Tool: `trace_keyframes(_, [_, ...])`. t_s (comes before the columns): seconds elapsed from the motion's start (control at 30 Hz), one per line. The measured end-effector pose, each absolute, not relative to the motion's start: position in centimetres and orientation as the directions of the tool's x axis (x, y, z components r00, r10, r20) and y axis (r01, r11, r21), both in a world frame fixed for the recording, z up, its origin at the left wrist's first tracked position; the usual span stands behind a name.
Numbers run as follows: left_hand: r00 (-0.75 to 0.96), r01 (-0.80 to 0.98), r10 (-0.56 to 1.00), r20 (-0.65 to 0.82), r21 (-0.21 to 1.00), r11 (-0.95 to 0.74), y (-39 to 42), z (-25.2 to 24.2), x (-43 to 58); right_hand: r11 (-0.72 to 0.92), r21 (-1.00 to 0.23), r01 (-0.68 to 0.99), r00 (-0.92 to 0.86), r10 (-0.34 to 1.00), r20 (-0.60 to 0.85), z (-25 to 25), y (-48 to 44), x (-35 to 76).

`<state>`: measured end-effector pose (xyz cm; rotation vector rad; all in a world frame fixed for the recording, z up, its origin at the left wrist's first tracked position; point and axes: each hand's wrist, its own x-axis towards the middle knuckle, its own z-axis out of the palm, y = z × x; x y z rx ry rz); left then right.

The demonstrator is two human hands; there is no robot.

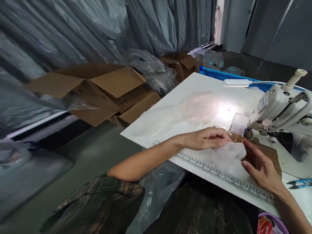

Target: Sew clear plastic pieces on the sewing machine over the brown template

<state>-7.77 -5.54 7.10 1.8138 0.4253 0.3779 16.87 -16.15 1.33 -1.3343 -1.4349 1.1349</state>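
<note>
A piece of sheer white fabric [231,151] is bunched at the front of the white sewing table [156,123]. My left hand [212,138] pinches its upper left part between thumb and fingers. On the fabric's right side is my right hand [262,165], thumb and index finger apart around the folded edge; the other fingers are partly hidden. Just beyond both hands stands a white sewing machine [275,107], with its metal plate [239,125] lit by a lamp [236,83]. Brown board or tape [268,152] covers the surface beside the plate.
A printed ruler [219,175] runs along the table's front edge. Blue-handled thread snips [299,184] lie at the right. Below is a purple basket [275,221]. Open cardboard boxes [119,81] and clear plastic bags [158,71] stand beyond the left edge, before a grey curtain [85,29].
</note>
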Motion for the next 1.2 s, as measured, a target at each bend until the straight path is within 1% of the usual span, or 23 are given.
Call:
trace_keyframes(0.03, [0.902, 0.082, 0.432, 0.014, 0.976, -0.203, -5.8, 7.4, -7.5, 0.025, -0.98, 0.2, -0.119, 0.993, 0.001, 1.6, -16.1, 16.8])
trace_keyframes(0.1, [0.911, 0.071, 0.413, -0.013, 0.99, -0.124, -5.8, 7.6, -6.8, -0.026, -0.992, 0.124, -0.227, 0.972, -0.054, 2.1, -16.0, 16.6])
trace_keyframes(0.2, [0.872, 0.078, 0.488, -0.032, 0.994, -0.075, -5.0, 7.2, -5.9, -0.164, -0.986, 0.031, -0.323, 0.932, -0.165, 2.5, -15.7, 16.4])
trace_keyframes(0.27, [0.833, 0.089, 0.552, -0.027, 0.992, -0.086, -4.3, 6.8, -5.4, -0.223, -0.975, 0.006, -0.302, 0.929, -0.215, 2.6, -15.5, 16.4])
trace_keyframes(0.37, [0.793, 0.064, 0.609, 0.012, 0.993, -0.103, -3.7, 6.6, -5.0, -0.265, -0.964, -0.006, -0.145, 0.954, -0.262, 2.8, -15.0, 16.2])
trace_keyframes(0.43, [0.765, 0.012, 0.641, 0.061, 0.994, -0.108, -3.9, 6.7, -4.9, -0.287, -0.957, -0.028, 0.035, 0.957, -0.288, 2.9, -14.7, 16.0])
trace_keyframes(0.5, [0.728, -0.036, 0.676, 0.112, 0.992, -0.125, -4.4, 7.1, -5.1, -0.309, -0.948, -0.08, 0.206, 0.925, -0.319, 3.0, -14.4, 15.6])
trace_keyframes(0.53, [0.712, -0.059, 0.69, 0.132, 0.99, -0.129, -4.8, 7.3, -5.2, -0.315, -0.942, -0.119, 0.251, 0.908, -0.335, 3.1, -14.3, 15.3])
trace_keyframes(0.57, [0.704, -0.082, 0.696, 0.143, 0.989, -0.121, -5.2, 7.6, -5.4, -0.311, -0.936, -0.165, 0.259, 0.902, -0.345, 3.1, -14.3, 15.1])
trace_keyframes(0.63, [0.725, -0.131, 0.674, 0.139, 0.989, -0.062, -6.1, 8.1, -5.7, -0.283, -0.923, -0.259, 0.162, 0.93, -0.331, 3.4, -14.3, 14.6])
trace_keyframes(0.7, [0.787, -0.157, 0.608, 0.101, 0.987, 0.04, -6.7, 8.6, -6.0, -0.279, -0.907, -0.316, -0.044, 0.959, -0.28, 3.9, -14.5, 14.2])
trace_keyframes(0.73, [0.823, -0.151, 0.563, 0.076, 0.985, 0.086, -6.9, 8.8, -6.1, -0.302, -0.899, -0.316, -0.17, 0.951, -0.26, 4.2, -14.6, 14.1])
trace_keyframes(0.8, [0.878, -0.106, 0.478, 0.032, 0.986, 0.128, -6.8, 9.0, -6.3, -0.383, -0.888, -0.254, -0.405, 0.876, -0.262, 4.8, -14.9, 14.1])
trace_keyframes(0.83, [0.894, -0.08, 0.448, 0.019, 0.99, 0.117, -6.5, 8.9, -6.4, -0.413, -0.889, -0.198, -0.48, 0.832, -0.279, 5.0, -14.9, 14.2])
trace_keyframes(0.87, [0.902, -0.056, 0.431, 0.014, 0.995, 0.085, -6.1, 8.8, -6.5, -0.425, -0.895, -0.137, -0.51, 0.804, -0.304, 5.1, -14.9, 14.5])
trace_keyframes(0.9, [0.904, -0.033, 0.428, 0.015, 0.999, 0.035, -5.6, 8.5, -6.5, -0.422, -0.903, -0.075, -0.491, 0.804, -0.335, 5.1, -14.7, 14.8])
trace_keyframes(0.93, [0.899, -0.007, 0.437, 0.018, 1.0, -0.027, -5.1, 8.1, -6.5, -0.412, -0.911, -0.018, -0.425, 0.828, -0.366, 5.0, -14.4, 15.2])
trace_keyframes(0.97, [0.892, 0.033, 0.451, 0.017, 0.994, -0.103, -4.5, 7.5, -6.5, -0.4, -0.916, 0.038, -0.315, 0.865, -0.391, 4.7, -14.1, 15.8])
trace_keyframes(1.03, [0.876, 0.152, 0.482, 0.0, 0.949, -0.278, -3.4, 6.4, -6.3, -0.391, -0.911, 0.133, -0.022, 0.917, -0.397, 4.2, -13.2, 16.9])
trace_keyframes(1.07, [0.87, 0.214, 0.493, -0.011, 0.909, -0.358, -2.9, 5.8, -6.1, -0.388, -0.906, 0.172, 0.114, 0.921, -0.372, 3.9, -12.8, 17.5])
trace_keyframes(1.1, [0.869, 0.259, 0.495, -0.02, 0.869, -0.421, -2.4, 5.2, -6.0, -0.38, -0.903, 0.199, 0.214, 0.916, -0.339, 3.6, -12.4, 18.0])
trace_keyframes(1.13, [0.873, 0.285, 0.487, -0.03, 0.841, -0.46, -2.1, 4.8, -5.8, -0.371, -0.902, 0.219, 0.277, 0.911, -0.307, 3.4, -12.1, 18.4])
trace_keyframes(1.2, [0.888, 0.282, 0.457, -0.046, 0.84, -0.464, -1.6, 4.1, -5.6, -0.353, -0.904, 0.243, 0.311, 0.911, -0.272, 3.2, -11.8, 19.0])
